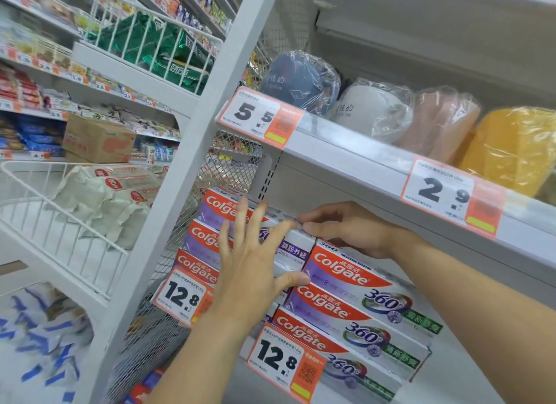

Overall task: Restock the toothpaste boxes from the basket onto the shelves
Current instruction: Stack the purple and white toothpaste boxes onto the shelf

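Two stacks of toothpaste boxes sit on the shelf [469,370]; my left hand [252,271], fingers spread, presses the left stack's fronts, while my right hand [346,229] pinches the top box [237,206] at its right end, long axis running left-right.

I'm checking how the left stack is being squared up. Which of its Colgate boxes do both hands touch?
The top box of the left stack: the left hand lies spread across its front and the right hand pinches its right end. The right stack is untouched.

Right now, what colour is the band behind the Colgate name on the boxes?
Red, on the toothpaste boxes, head view.
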`<move>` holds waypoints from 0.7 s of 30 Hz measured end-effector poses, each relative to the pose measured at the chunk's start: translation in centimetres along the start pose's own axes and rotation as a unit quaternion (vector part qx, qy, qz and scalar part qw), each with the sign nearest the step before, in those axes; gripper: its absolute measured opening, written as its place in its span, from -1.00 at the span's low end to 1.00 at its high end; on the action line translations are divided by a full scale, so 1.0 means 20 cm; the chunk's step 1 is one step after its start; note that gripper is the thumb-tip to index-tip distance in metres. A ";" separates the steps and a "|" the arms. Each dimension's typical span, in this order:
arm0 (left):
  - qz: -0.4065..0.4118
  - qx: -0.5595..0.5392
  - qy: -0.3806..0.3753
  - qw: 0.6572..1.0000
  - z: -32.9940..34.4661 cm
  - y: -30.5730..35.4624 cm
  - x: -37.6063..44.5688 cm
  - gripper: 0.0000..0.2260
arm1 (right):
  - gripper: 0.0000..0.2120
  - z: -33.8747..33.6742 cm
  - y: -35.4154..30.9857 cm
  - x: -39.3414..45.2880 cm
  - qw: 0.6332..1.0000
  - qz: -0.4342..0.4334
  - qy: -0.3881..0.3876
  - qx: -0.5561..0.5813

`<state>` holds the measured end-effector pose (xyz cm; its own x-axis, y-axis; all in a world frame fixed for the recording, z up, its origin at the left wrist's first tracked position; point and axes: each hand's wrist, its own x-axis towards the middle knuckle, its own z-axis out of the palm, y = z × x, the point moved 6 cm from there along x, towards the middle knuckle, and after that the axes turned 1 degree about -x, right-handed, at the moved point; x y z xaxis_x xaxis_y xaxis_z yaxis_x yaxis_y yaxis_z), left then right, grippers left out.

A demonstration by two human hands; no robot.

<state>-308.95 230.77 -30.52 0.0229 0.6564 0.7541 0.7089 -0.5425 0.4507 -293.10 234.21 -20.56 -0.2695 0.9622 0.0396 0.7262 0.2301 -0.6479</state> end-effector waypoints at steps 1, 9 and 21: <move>-0.001 0.005 -0.003 1.000 0.00 0.00 0.00 -0.26 | -0.74 0.00 -0.01 0.00 1.000 -0.005 0.000 -0.012; -0.007 0.016 -0.012 1.000 -0.01 0.01 0.00 -0.27 | -0.59 0.00 0.01 -0.01 1.000 -0.026 0.014 -0.005; -0.021 0.010 -0.010 1.000 -0.02 0.03 -0.02 -0.30 | -0.43 -0.01 -0.06 -0.09 0.995 -0.018 0.024 -0.097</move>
<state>-308.82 230.07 -30.42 0.0064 0.6886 0.7251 0.7235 -0.5037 0.4720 -293.39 232.27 -19.75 -0.2702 0.9577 0.0987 0.8263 0.2833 -0.4868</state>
